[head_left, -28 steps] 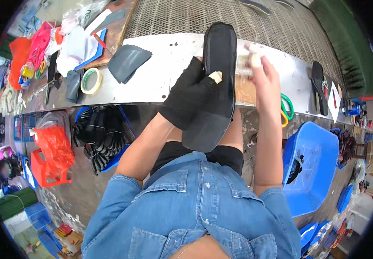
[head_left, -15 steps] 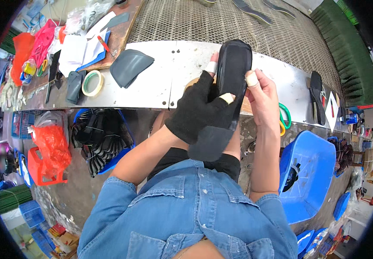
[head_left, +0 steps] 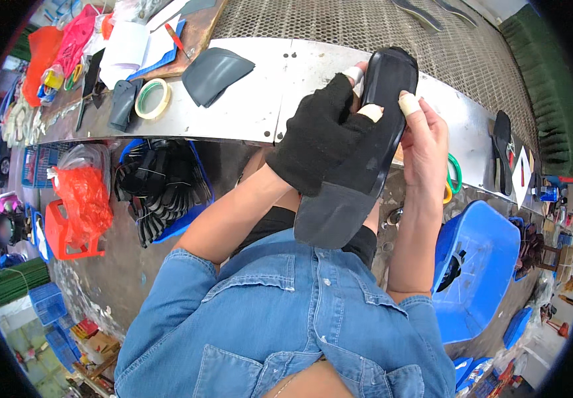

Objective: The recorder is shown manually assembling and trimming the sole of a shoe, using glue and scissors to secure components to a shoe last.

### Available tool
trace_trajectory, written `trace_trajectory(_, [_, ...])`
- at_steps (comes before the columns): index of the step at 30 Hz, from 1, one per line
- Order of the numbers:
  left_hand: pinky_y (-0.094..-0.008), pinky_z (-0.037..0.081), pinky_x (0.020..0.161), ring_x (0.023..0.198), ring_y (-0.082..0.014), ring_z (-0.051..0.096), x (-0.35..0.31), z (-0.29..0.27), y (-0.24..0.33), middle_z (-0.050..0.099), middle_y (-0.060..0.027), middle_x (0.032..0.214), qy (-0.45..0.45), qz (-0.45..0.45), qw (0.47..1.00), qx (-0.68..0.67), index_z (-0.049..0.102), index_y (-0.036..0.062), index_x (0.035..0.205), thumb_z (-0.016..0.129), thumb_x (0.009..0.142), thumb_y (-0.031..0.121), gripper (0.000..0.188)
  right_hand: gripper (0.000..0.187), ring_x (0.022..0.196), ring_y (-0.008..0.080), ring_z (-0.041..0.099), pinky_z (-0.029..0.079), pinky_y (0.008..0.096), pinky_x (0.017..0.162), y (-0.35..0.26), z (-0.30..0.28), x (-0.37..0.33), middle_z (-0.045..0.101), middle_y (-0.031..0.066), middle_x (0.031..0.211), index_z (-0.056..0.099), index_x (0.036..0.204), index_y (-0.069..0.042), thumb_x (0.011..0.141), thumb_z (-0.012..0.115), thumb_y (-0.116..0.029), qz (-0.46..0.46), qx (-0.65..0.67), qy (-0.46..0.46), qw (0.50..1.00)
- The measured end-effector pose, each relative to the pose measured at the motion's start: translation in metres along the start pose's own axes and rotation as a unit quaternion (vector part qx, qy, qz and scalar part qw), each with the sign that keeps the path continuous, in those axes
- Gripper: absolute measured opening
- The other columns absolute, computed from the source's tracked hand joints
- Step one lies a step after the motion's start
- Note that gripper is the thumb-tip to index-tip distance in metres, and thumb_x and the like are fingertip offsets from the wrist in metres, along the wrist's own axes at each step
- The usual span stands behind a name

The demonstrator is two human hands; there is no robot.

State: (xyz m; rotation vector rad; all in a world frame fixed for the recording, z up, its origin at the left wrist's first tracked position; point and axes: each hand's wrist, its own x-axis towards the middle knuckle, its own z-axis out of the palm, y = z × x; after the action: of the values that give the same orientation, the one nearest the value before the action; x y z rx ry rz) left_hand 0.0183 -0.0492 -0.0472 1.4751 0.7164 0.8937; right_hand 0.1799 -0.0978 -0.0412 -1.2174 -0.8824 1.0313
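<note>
The left hand (head_left: 326, 136), wearing a black fingerless glove, is holding a black shoe sole (head_left: 398, 86), its wrapped thumb resting on the upper face. The right hand (head_left: 426, 140) is touching the sole's right edge with its own wrapped thumb. Left of the gloved hand, a tape roll (head_left: 167, 99) and grey sheets (head_left: 216, 74) are lying on the metal bench (head_left: 266, 99). Green and yellow handle loops (head_left: 459, 174) are showing just right of the right wrist; a blue tub (head_left: 485, 232) is standing right of that forearm. Beyond both hands, wire mesh (head_left: 313, 23) is stretching across.
</note>
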Motion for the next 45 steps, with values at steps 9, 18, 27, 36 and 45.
trace_trajectory(9, [-0.0295,0.049,0.078,0.093,-0.018,0.061,0.012,-0.005,-0.001,0.063,-0.0133,0.102,0.003,0.092,0.995,0.034,0.044,0.0005,0.127,0.066,0.081,0.019,0.055,0.034,0.079,0.0087,0.056,0.044,0.0233,0.074,0.008,0.009,-0.015,0.061,0.002,0.09,0.059,0.108,0.001,0.081,0.069,-0.018,-0.044,-0.022,-0.003,0.999])
trace_trajectory(18, [-0.0276,0.049,0.071,0.083,-0.0149,0.06,0.001,-0.007,0.034,0.064,-0.0127,0.093,-0.124,-0.094,0.988,0.017,0.054,-0.0025,0.112,0.067,0.08,0.023,0.043,0.068,0.103,0.0177,0.056,0.043,0.0312,0.09,-0.012,-0.007,-0.006,0.056,0.0087,0.11,0.046,0.129,0.0,0.071,0.076,-0.021,-0.171,-0.06,-0.148,0.972])
trace_trajectory(27, [-0.028,0.046,0.081,0.092,-0.0137,0.057,-0.006,-0.007,0.029,0.062,-0.01,0.102,-0.16,-0.105,0.98,-0.052,0.051,-0.0003,0.121,0.067,0.081,0.023,0.049,0.048,0.114,0.0332,0.05,0.037,0.0394,0.098,-0.037,-0.012,0.004,0.057,0.0122,0.118,0.061,0.114,-0.005,0.074,0.067,-0.03,-0.386,-0.447,-0.167,0.79])
trace_trajectory(36, [-0.028,0.043,0.089,0.101,-0.0145,0.054,-0.014,-0.002,0.023,0.056,-0.0085,0.116,-0.091,0.056,0.994,-0.009,0.036,0.0037,0.137,0.064,0.079,0.009,0.064,0.044,0.078,0.0115,0.057,0.044,0.0244,0.07,-0.014,-0.016,-0.014,0.061,0.0049,0.085,0.06,0.097,0.004,0.095,0.046,-0.038,-0.047,-0.008,-0.068,0.997])
trace_trajectory(45, [-0.0291,0.039,0.094,0.11,-0.0146,0.049,-0.011,0.0,0.012,0.052,-0.0096,0.123,-0.081,0.096,0.992,0.0,0.035,0.0042,0.137,0.065,0.078,0.005,0.066,0.029,0.065,0.0039,0.048,0.039,0.0209,0.058,-0.014,-0.007,-0.007,0.054,-0.002,0.068,0.06,0.084,0.002,0.094,0.052,-0.025,-0.162,-0.171,-0.114,0.965])
